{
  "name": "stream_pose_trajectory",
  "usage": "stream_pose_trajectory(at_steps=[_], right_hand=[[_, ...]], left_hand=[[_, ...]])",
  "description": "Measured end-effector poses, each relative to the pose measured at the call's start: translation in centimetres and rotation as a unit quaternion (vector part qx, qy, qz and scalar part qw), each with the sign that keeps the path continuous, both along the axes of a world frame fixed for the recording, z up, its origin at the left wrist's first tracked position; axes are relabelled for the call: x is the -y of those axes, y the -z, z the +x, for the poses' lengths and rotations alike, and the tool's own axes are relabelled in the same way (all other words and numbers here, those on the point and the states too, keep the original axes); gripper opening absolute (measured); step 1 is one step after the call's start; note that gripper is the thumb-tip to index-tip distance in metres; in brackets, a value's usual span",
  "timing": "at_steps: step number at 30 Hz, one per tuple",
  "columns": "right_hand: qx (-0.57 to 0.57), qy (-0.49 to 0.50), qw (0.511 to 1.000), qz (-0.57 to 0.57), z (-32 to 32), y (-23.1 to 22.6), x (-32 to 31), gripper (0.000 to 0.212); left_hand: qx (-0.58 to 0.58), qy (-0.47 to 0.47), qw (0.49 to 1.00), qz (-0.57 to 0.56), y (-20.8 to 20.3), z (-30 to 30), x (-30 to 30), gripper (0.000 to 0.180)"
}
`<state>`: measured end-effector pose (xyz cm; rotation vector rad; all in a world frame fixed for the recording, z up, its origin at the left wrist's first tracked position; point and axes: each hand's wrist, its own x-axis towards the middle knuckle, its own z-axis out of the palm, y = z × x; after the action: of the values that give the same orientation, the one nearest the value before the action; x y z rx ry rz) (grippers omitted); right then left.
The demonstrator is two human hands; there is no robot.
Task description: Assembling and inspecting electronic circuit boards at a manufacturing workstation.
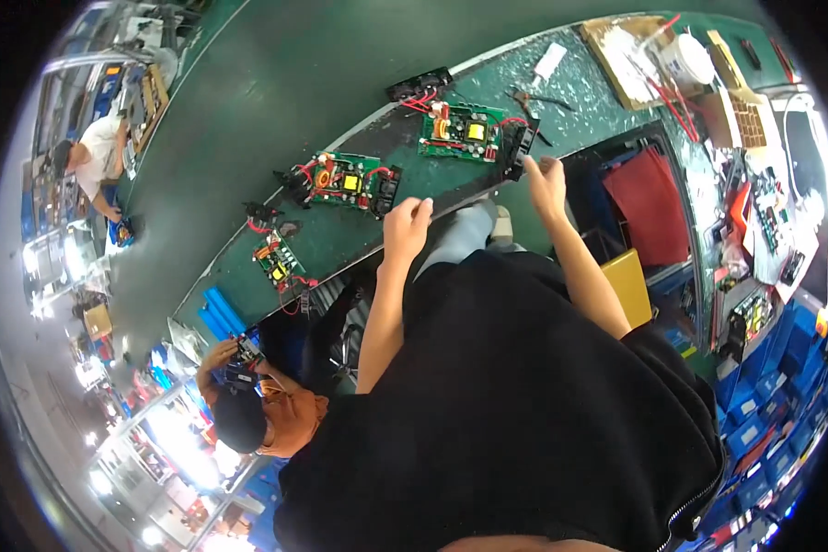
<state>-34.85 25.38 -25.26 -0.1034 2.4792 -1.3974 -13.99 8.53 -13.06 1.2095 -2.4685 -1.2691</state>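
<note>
Where the green surface arcs across, one wired circuit board lies just past 12 o'clock from centre, another at 11. The left hand, half-curled, shows no determinable grip. The right hand adjoins a black end panel at its 11 o'clock; grasp cannot be told.

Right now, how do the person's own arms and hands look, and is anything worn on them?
The left hand and right hand show no gloves. The forearms are uncovered, with no watch or bracelet visible. Higher up, a plain black top covers the arms; a zip shows at its lower right.
</note>
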Motion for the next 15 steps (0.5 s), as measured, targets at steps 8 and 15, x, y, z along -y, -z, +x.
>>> stream_pose_trajectory(at_steps=[8,15], right_hand=[[0.068,-0.081,0.991,0.082,-2.4,-3.5,1.2,0.062],[-0.200,-0.106,0.968,0.112,-3.1,-5.9,1.4,0.052]], left_hand=[[0.083,-0.033,0.993,-0.079,8.3,-7.8,2.1,0.043],[0.137,0.042,0.977,-0.158,9.1,-9.5,4.8,0.036]])
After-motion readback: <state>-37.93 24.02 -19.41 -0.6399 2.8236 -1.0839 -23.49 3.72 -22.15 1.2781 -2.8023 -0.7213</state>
